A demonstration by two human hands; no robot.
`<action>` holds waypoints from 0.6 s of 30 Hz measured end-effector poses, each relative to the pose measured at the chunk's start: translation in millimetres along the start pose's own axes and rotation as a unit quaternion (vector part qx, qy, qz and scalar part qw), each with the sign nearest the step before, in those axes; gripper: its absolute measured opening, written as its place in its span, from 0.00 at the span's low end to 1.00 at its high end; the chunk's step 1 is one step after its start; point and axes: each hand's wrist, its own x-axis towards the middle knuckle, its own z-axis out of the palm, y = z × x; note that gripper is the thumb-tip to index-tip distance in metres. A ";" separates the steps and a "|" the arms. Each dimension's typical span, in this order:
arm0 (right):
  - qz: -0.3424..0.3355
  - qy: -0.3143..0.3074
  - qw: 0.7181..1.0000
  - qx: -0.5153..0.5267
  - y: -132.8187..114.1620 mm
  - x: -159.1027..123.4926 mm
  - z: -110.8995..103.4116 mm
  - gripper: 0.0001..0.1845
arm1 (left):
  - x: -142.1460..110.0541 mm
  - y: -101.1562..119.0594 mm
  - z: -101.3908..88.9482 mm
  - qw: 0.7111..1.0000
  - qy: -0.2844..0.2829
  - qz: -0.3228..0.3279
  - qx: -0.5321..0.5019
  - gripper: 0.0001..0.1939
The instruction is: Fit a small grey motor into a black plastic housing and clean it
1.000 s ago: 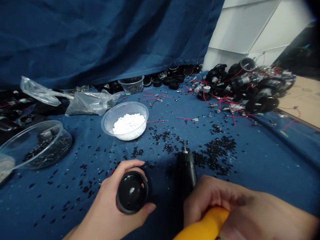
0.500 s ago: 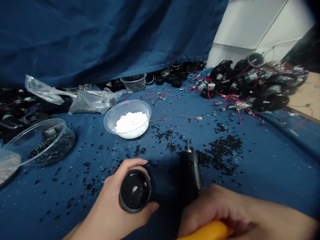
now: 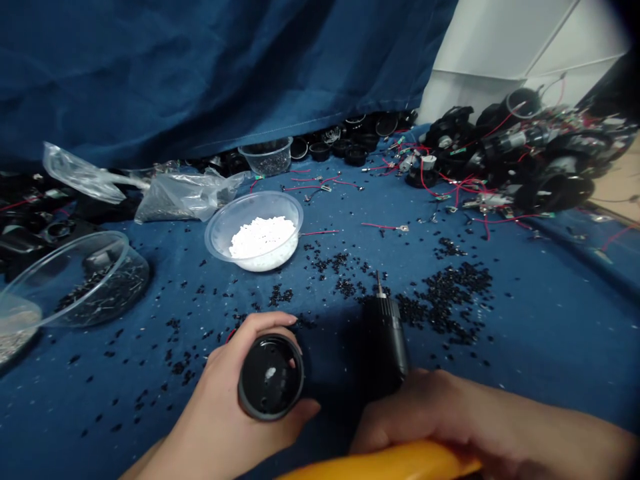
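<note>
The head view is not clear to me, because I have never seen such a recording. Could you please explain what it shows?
There is no machine here: a person works with two bare hands. The one camera is worn on the head and looks forward and down.

The left hand holds a black cup, its open end toward the camera. The right hand holds a black driver, its metal tip pointing away. I cannot tell whether the yellow piece under that hand belongs to it.

On the blue cloth lie scattered black bits, red wires, a bowl of white pieces and a plastic bag. Dark parts are heaped at far right.
</note>
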 end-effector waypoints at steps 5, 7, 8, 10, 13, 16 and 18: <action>-0.008 0.046 0.997 -0.056 2.4 5.8 6.3 0.30 | 1.8 -0.5 0.9 1.000 0.001 -0.001 -0.002 0.30; -0.004 0.051 0.996 -0.069 4.5 6.9 6.1 0.31 | 2.0 0.4 1.1 1.000 -0.001 -0.005 -0.013 0.31; 0.000 0.054 0.996 -0.076 6.1 6.9 5.2 0.31 | 1.8 0.9 1.0 1.000 0.000 -0.007 -0.018 0.31; 0.006 0.048 0.995 -0.088 9.8 6.5 2.9 0.32 | 1.3 1.8 0.8 1.000 0.000 -0.013 -0.021 0.32; 0.016 0.052 0.994 -0.092 14.7 4.9 3.1 0.34 | 1.1 2.5 1.2 1.000 -0.002 -0.016 -0.019 0.32; 0.010 0.094 0.992 -0.084 17.1 3.9 10.0 0.37 | 1.8 2.6 2.0 1.000 0.003 -0.012 -0.021 0.31; -0.002 0.121 0.991 -0.058 17.3 4.5 14.6 0.38 | 2.3 2.9 2.1 1.000 0.007 -0.018 -0.022 0.30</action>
